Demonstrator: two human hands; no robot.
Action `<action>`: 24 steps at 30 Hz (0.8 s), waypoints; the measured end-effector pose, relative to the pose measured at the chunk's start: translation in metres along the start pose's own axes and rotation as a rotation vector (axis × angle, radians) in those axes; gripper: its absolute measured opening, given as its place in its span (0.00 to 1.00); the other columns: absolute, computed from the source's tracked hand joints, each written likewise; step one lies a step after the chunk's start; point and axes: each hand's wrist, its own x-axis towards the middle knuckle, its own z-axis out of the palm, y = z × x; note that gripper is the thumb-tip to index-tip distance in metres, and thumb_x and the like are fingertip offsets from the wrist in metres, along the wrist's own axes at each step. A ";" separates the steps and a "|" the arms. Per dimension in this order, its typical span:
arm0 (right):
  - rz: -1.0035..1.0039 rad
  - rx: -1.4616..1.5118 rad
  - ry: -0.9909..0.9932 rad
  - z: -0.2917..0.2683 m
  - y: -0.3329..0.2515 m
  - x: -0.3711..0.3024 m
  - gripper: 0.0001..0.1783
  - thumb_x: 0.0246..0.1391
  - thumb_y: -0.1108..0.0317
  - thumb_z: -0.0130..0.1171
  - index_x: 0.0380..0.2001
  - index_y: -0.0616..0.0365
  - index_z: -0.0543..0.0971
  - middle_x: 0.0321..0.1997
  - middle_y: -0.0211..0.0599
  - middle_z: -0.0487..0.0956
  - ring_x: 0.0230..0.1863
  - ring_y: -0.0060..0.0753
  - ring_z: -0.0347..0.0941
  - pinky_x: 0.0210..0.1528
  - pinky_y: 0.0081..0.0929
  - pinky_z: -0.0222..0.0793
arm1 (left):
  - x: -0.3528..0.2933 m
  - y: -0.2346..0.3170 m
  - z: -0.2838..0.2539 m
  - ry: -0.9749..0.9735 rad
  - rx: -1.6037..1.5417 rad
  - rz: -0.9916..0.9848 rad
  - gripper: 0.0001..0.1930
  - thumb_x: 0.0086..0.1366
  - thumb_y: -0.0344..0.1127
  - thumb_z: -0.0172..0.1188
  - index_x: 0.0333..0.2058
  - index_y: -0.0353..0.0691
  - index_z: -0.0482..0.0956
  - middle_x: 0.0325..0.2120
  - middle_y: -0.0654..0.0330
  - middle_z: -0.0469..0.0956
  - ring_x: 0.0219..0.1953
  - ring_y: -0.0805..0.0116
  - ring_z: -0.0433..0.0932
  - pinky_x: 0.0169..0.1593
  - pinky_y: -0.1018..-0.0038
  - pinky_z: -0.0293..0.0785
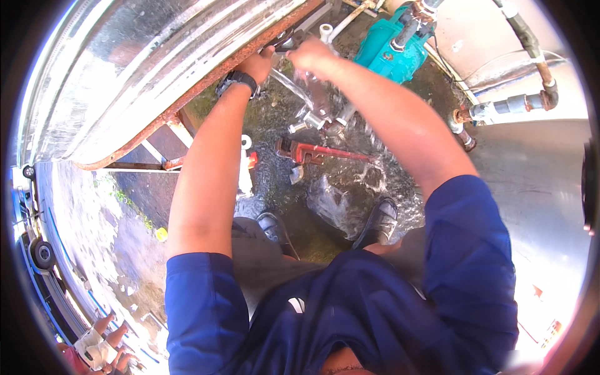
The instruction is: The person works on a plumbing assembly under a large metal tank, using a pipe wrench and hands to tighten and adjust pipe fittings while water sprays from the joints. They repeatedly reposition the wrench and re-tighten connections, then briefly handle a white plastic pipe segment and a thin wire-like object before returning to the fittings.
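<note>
Both my arms reach forward to a metal pipe fitting (285,44) beneath the rusty edge of a tank frame. My left hand (255,67), with a dark watch on its wrist, is closed beside the fitting; its fingertips are partly hidden. On the fitting's right side, the fingers of my right hand (310,56) are curled closed against it. Water runs down below my hands and splashes over a metal pipe assembly (317,120) on the wet ground. Nearer to me lies a red pipe wrench (328,152), partly in water.
A teal pump (386,53) stands at the far right with pipes attached. The rusty frame (187,94) under a ribbed metal tank (125,69) slants along the left. White fittings (245,142) lie near my left forearm. Vehicles and a person are at the far left.
</note>
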 end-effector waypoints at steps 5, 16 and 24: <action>0.205 0.210 0.162 0.022 -0.027 -0.015 0.30 0.55 0.62 0.62 0.55 0.76 0.71 0.53 0.61 0.80 0.52 0.50 0.80 0.53 0.38 0.77 | -0.006 -0.003 0.008 0.121 0.139 -0.053 0.46 0.67 0.74 0.40 0.46 0.29 0.83 0.44 0.33 0.80 0.52 0.38 0.78 0.57 0.52 0.72; 0.354 0.493 0.419 0.056 -0.050 -0.021 0.39 0.53 0.63 0.66 0.59 0.76 0.59 0.52 0.64 0.79 0.57 0.55 0.78 0.58 0.37 0.76 | -0.005 -0.006 -0.007 -0.043 -0.070 0.047 0.56 0.57 0.85 0.41 0.44 0.26 0.84 0.48 0.32 0.79 0.55 0.40 0.78 0.58 0.56 0.71; 0.163 0.032 0.250 0.057 -0.024 0.015 0.18 0.57 0.62 0.57 0.40 0.68 0.76 0.38 0.52 0.83 0.43 0.43 0.82 0.46 0.35 0.77 | -0.001 -0.010 -0.001 0.011 -0.055 0.138 0.54 0.59 0.83 0.40 0.46 0.28 0.84 0.48 0.31 0.79 0.55 0.38 0.78 0.57 0.53 0.71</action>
